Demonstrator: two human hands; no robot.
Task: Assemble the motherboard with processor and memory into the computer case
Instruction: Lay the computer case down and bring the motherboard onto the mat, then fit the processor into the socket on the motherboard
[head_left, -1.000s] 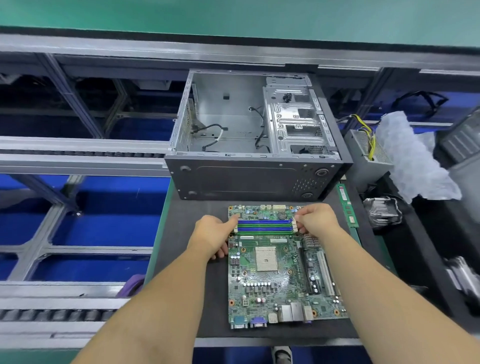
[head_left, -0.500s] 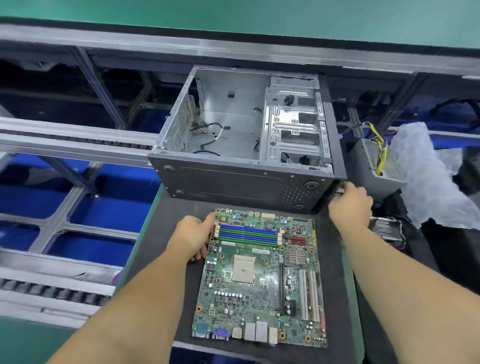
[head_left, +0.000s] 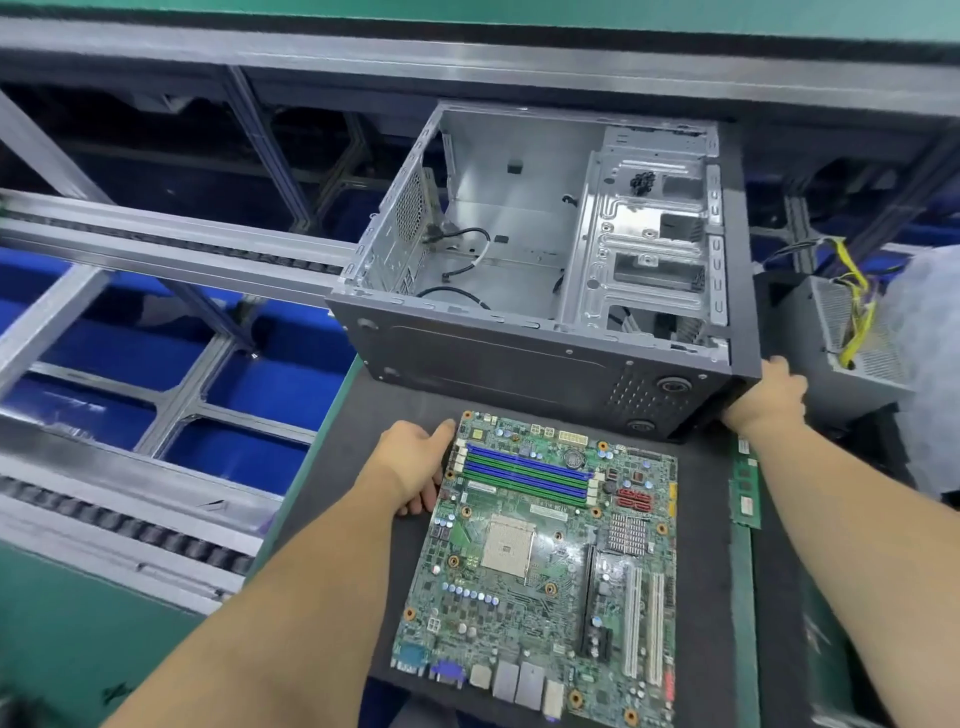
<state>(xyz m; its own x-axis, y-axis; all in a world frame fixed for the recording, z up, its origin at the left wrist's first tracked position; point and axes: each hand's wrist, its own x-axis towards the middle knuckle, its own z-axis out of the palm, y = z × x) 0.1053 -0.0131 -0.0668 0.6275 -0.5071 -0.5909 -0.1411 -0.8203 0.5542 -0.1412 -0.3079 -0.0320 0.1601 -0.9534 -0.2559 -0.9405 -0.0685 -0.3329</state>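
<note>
Head view, the only one. Motherboard (head_left: 540, 561) lies flat on the dark mat (head_left: 711, 597), just in front of the computer case (head_left: 545, 358), not touching it. Case lies on its side, open face up, interior bare apart from a few loose black cables (head_left: 467, 260) and the drive cage (head_left: 644, 234) on the right.

Left hand (head_left: 415, 465) rests at the board's left edge beside the memory slots (head_left: 527, 475), thumb along the top corner, fingers curled down at the edge. Looks like a steadying hold; whether the fingers are actually under the board, can't tell.

Right hand (head_left: 769, 397) is on the case's near right corner, fingers wrapped behind the edge and out of sight. Reads as gripping the case, probably to shift or square it.

CPU socket (head_left: 508, 545) looks empty, and the slots show no sticks that I can make out. A memory stick (head_left: 745, 488) lies on the mat right of the board, near the right forearm. Power supply (head_left: 852, 332) with yellow wires sits right of the case.

Judgement: the step is positioning the case, with CPU and RAM yet to be fitted.

Doing it well:
- Slide the case, don't lift it. Keep it off the board's top edge.
- Keep the left hand on the board edge only, off components and socket.
- Watch the right forearm near the loose stick.
- Push the cables aside before the board goes in, and leave room in front for seating parts.
</note>
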